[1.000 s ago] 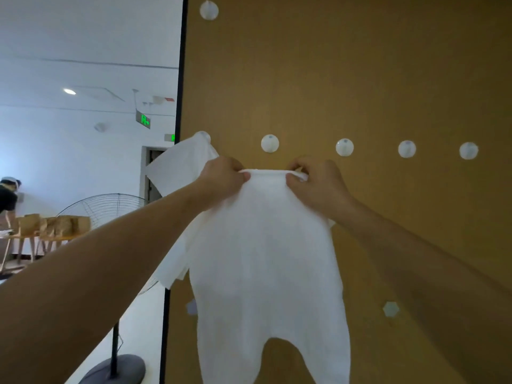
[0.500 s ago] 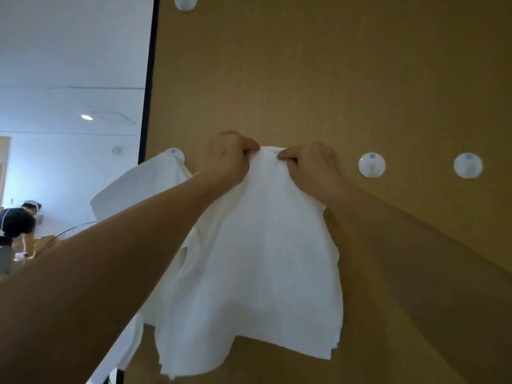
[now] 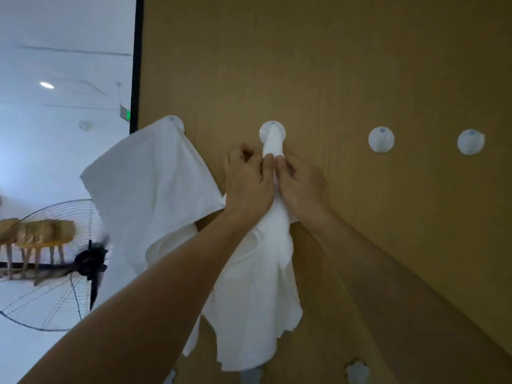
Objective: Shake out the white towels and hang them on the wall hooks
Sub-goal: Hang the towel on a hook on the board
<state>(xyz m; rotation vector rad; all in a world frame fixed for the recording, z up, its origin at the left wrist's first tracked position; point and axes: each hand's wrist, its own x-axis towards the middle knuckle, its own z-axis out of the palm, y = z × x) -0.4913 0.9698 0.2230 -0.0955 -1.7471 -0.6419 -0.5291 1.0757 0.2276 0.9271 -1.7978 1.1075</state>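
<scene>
Both hands work at one wall hook point(image 3: 272, 133) on the brown wall panel point(image 3: 332, 65). The left hand point(image 3: 248, 180) and right hand point(image 3: 300, 180) meet just below it, thumbs touching, each grip clenched on the bunched top of a white towel point(image 3: 257, 295). A narrow neck of that towel runs up over the hook; the rest hangs down the panel, its ragged lower edge loose and near the bottom of the view.

A second white towel point(image 3: 149, 184) hangs from the leftmost hook point(image 3: 177, 123), next to the panel's black left edge point(image 3: 135, 65); its right border touches the left wrist.

To the right, two bare hooks point(image 3: 381, 139) and point(image 3: 470, 141) sit in the same row, with open panel surface around them.

Past the left edge stands a pedestal fan point(image 3: 58, 264).
</scene>
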